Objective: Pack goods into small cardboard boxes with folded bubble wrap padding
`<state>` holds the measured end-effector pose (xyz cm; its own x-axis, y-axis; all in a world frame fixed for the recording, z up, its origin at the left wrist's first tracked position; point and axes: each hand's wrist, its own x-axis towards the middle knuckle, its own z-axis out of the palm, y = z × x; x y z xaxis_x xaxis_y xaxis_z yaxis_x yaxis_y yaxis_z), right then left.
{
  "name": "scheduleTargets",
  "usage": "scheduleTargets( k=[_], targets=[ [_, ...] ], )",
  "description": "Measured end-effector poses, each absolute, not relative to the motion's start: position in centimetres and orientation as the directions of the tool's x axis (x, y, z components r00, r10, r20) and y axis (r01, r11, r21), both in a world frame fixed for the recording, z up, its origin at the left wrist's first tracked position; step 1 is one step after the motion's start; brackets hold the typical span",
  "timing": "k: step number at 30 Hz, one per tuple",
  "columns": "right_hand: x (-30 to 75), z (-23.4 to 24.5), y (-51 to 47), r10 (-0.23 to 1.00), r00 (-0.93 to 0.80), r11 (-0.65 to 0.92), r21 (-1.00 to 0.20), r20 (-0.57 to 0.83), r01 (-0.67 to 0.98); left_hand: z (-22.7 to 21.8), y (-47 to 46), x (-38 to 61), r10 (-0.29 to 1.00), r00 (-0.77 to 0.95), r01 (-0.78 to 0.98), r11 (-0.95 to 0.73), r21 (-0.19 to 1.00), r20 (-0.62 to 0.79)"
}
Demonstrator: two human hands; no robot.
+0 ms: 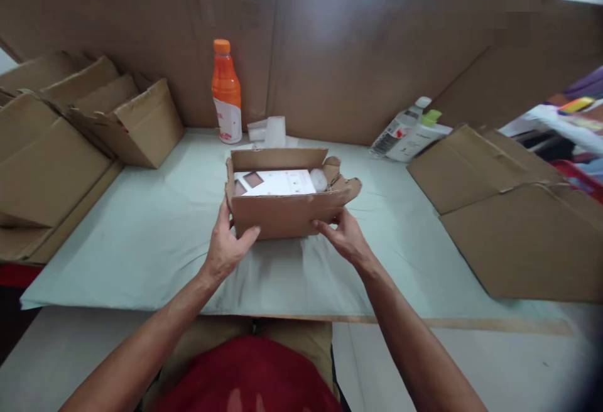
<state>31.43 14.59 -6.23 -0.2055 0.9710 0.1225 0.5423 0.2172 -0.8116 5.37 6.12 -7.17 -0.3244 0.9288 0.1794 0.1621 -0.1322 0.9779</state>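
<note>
A small open cardboard box (280,216) is held between my two hands over the middle of the covered table. My left hand (227,242) grips its left end, thumb on the near side. On the right end, my right hand (346,236) has its thumb pressed to the near side, the other fingers partly hidden. Inside lies a white printed carton (277,181) with brown squares at its left. Beside it, at the right, is a round translucent item (319,179). The box's right edge is torn and wavy.
An orange-capped bottle (227,95) and white translucent pieces (274,130) stand behind the box. More bottles (407,132) lean at the back right. Cardboard boxes flank both sides, left (141,126) and right (522,236). A tall cardboard wall (353,54) closes the back.
</note>
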Motion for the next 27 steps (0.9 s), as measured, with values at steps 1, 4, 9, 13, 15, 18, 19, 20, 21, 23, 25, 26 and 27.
scheduleTargets(
  k=[1, 4, 9, 13, 15, 18, 19, 20, 21, 23, 25, 26, 27],
  targets=[
    [32.4, -5.9, 14.3, 0.978, -0.175, 0.19, -0.815, 0.111, 0.548, -7.0, 6.2, 6.3, 0.936, -0.301, 0.151, -0.143, 0.978, 0.183],
    [35.1, -5.2, 12.8, 0.99, -0.115, 0.133, -0.806, 0.081, 0.577, -7.3, 4.9, 8.0, 0.961, -0.226, 0.121, -0.137, 0.983, 0.162],
    [31.3, -6.5, 13.5, 0.962, -0.263, 0.215, -0.81, 0.078, 0.546, -8.1, 0.8, 4.8, 0.931, -0.344, 0.169, -0.068, 0.983, 0.124],
    [20.0, -6.8, 17.2, 0.835, -0.546, 0.344, -0.842, 0.072, 0.416, -7.8, -2.6, -2.2, 0.809, -0.574, 0.225, 0.009, 0.974, 0.125],
    [13.3, -6.2, 18.4, 0.714, -0.697, 0.409, -0.842, 0.056, 0.351, -7.7, -4.4, -5.7, 0.711, -0.689, 0.248, 0.052, 0.967, 0.139],
    [4.6, -5.2, 19.2, 0.584, -0.81, 0.545, -0.767, 0.056, 0.34, -7.8, -6.4, -9.8, 0.607, -0.775, 0.277, 0.072, 0.958, 0.178],
    [2.2, -5.1, 19.3, 0.573, -0.817, 0.588, -0.727, 0.065, 0.355, -7.9, -6.6, -10.7, 0.588, -0.784, 0.291, 0.069, 0.954, 0.197],
    [0.1, -5.0, 19.4, 0.573, -0.817, 0.617, -0.694, 0.074, 0.37, -8.1, -6.7, -11.5, 0.573, -0.789, 0.309, 0.063, 0.949, 0.219],
    [-1.7, -5.2, 19.5, 0.579, -0.811, 0.63, -0.676, 0.082, 0.381, -8.3, -6.5, -12.1, 0.563, -0.791, 0.326, 0.058, 0.944, 0.238],
    [-4.8, -5.7, 19.9, 0.599, -0.795, 0.614, -0.689, 0.09, 0.385, -8.8, -5.7, -13.1, 0.536, -0.8, 0.348, 0.051, 0.936, 0.268],
    [-7.3, -6.6, 20.2, 0.609, -0.786, 0.586, -0.729, 0.109, 0.354, -9.4, -4.4, -14.0, 0.503, -0.816, 0.356, 0.051, 0.933, 0.284],
    [-8.3, -7.0, 20.3, 0.608, -0.784, 0.577, -0.746, 0.121, 0.333, -9.8, -3.7, -14.5, 0.486, -0.824, 0.358, 0.051, 0.932, 0.29],
    [-9.3, -7.5, 20.3, 0.604, -0.786, 0.573, -0.757, 0.131, 0.315, -10.1, -3.0, -15.1, 0.473, -0.829, 0.362, 0.051, 0.931, 0.297]
  ],
)
